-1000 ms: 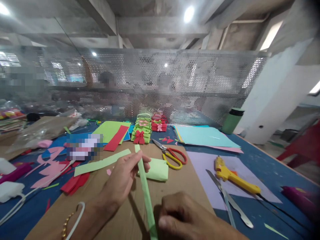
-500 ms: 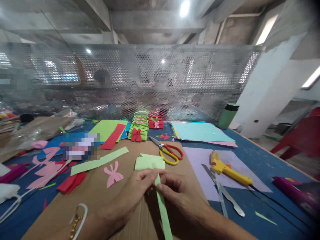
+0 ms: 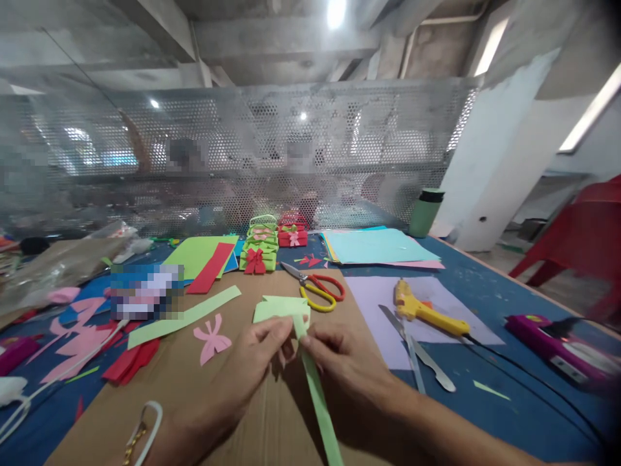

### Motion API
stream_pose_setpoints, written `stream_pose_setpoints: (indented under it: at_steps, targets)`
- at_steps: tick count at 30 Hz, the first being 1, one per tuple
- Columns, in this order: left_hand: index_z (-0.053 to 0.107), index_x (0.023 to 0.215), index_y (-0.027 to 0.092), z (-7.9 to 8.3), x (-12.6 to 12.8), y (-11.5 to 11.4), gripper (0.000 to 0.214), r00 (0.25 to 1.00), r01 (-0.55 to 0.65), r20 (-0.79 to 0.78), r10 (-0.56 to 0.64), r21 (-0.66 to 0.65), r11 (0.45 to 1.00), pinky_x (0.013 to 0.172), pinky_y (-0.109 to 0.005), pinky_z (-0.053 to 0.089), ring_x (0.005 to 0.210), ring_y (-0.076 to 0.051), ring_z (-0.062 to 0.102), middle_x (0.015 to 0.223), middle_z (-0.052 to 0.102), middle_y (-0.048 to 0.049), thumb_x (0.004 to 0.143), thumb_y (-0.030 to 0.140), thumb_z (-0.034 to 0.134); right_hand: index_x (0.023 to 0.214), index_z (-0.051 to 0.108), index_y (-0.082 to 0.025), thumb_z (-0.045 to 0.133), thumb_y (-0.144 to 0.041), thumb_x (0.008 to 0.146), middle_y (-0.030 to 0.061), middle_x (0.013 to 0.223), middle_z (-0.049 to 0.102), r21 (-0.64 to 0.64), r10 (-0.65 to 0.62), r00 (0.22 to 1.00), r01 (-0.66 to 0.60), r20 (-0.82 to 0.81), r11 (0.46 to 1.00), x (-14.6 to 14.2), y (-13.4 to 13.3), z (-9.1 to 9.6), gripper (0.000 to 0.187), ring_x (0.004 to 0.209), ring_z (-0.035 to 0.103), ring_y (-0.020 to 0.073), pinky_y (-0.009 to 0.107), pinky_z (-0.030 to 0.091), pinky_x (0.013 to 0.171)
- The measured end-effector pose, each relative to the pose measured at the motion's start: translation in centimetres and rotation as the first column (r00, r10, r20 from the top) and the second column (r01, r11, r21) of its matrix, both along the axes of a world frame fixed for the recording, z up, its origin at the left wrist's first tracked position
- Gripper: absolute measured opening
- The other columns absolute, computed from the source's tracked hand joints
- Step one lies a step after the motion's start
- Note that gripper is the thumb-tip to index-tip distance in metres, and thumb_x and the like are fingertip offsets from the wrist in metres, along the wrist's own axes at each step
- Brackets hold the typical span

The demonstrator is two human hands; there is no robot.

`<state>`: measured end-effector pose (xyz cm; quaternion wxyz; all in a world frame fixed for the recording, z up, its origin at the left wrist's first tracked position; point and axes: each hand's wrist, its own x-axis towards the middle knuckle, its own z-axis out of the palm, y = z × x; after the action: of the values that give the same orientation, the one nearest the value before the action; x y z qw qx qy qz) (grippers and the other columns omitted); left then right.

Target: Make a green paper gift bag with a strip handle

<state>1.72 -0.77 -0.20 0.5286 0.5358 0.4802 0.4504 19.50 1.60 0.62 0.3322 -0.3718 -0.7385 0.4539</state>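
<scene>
A small light-green folded paper box is held above the brown cardboard by my left hand, its thumb and fingers closed on the near side. My right hand pinches a long light-green paper strip close to the box's right part. The strip's upper end lies against the box, and its lower end hangs down toward me. How the two join is partly hidden by my fingers. A pink paper bow lies left of my left hand. Scissors with red and yellow handles lie just beyond the box.
A yellow glue gun and a knife lie on lilac paper at right, with a purple power strip farther right. Small green paper boxes and coloured sheets stand behind. Paper scraps and a cable clutter the left.
The view has turned slightly to the right. My left thumb has drawn back from the strip, leaving more of its upper end in sight. My right hand still pinches it.
</scene>
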Motion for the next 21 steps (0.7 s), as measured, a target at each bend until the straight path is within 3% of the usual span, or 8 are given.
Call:
stream_pose_setpoints:
  at_steps: [3, 5, 8, 10, 13, 17, 21]
  targets:
    - [0.065, 0.131, 0.023, 0.9, -1.0, 1.5, 0.045, 0.921, 0.006, -0.375, 0.108, 0.291, 0.957, 0.097, -0.037, 0.041, 0.112, -0.027, 0.057, 0.120, 0.066, -0.0110, 0.097, 0.049, 0.050, 0.066, 0.051, -0.019, 0.052, -0.057, 0.091, -0.0045, 0.062, 0.039, 0.064, -0.130, 0.989, 0.135, -0.071, 0.989, 2.1, 1.1, 1.7, 0.045, 0.059, 0.035, 0.0107, 0.024, 0.028, 0.053]
    - [0.060, 0.136, 0.024, 1.6, -1.4, 3.0, 0.044, 0.773, 0.139, -0.613, 0.160, 0.411, 0.901, 0.102, -0.042, 0.037, 0.121, -0.031, 0.052, 0.133, 0.061, -0.0126, 0.097, 0.041, 0.050, 0.075, 0.057, -0.019, 0.055, -0.055, 0.090, -0.0042, 0.065, 0.042, 0.110, -0.211, 0.970, 0.224, -0.120, 0.968, 3.8, 1.7, 3.2, 0.039, 0.060, 0.035, 0.0113, 0.025, 0.027, 0.054]
    - [0.060, 0.135, 0.023, 2.3, -1.2, 5.0, 0.042, 0.483, 0.333, -0.858, 0.174, 0.364, 0.870, 0.100, -0.048, 0.035, 0.117, -0.034, 0.053, 0.127, 0.063, -0.0141, 0.098, 0.035, 0.045, 0.077, 0.058, -0.019, 0.053, -0.053, 0.091, -0.0039, 0.066, 0.044, 0.189, -0.256, 0.966, 0.259, -0.040, 0.947, 5.9, 2.3, 4.8, 0.037, 0.060, 0.036, 0.0111, 0.025, 0.027, 0.054]
    - [0.067, 0.123, 0.021, 2.3, -0.7, 5.9, 0.036, 0.402, 0.380, -0.903, 0.150, 0.313, 0.870, 0.098, -0.050, 0.034, 0.112, -0.035, 0.053, 0.117, 0.066, -0.0143, 0.094, 0.035, 0.050, 0.071, 0.056, -0.019, 0.051, -0.050, 0.091, -0.0044, 0.063, 0.043, 0.202, -0.201, 0.976, 0.180, 0.085, 0.963, 6.6, 2.6, 4.7, 0.037, 0.058, 0.037, 0.0108, 0.025, 0.027, 0.054]
    - [0.072, 0.109, 0.021, 2.1, 0.0, 6.5, 0.028, 0.394, 0.392, -0.911, 0.126, 0.290, 0.873, 0.099, -0.052, 0.032, 0.108, -0.036, 0.053, 0.108, 0.066, -0.0136, 0.088, 0.034, 0.058, 0.063, 0.055, -0.019, 0.058, -0.042, 0.086, -0.0047, 0.058, 0.045, 0.144, -0.098, 0.972, 0.068, 0.215, 0.987, 6.7, 3.2, 3.1, 0.033, 0.055, 0.040, 0.0104, 0.024, 0.028, 0.052]
    - [0.071, 0.111, 0.022, 2.1, 0.0, 6.4, 0.034, 0.418, 0.389, -0.905, 0.078, 0.256, 0.885, 0.099, -0.051, 0.032, 0.106, -0.035, 0.054, 0.107, 0.065, -0.0127, 0.082, 0.037, 0.062, 0.063, 0.057, -0.018, 0.057, -0.029, 0.088, -0.0019, 0.055, 0.057, 0.021, 0.011, 0.941, -0.019, 0.339, 1.000, 6.3, 3.7, 0.9, 0.027, 0.049, 0.050, 0.0105, 0.022, 0.034, 0.047]
    - [0.070, 0.104, 0.021, 2.5, -0.4, 5.7, 0.031, 0.480, 0.368, -0.877, -0.007, 0.194, 0.909, 0.093, -0.045, 0.037, 0.104, -0.033, 0.056, 0.106, 0.067, -0.0105, 0.079, 0.037, 0.062, 0.065, 0.059, -0.017, 0.054, -0.015, 0.085, -0.0014, 0.056, 0.061, -0.052, 0.109, 0.899, -0.095, 0.425, 0.994, 5.8, 4.2, 0.8, 0.021, 0.048, 0.056, 0.0101, 0.020, 0.039, 0.047]
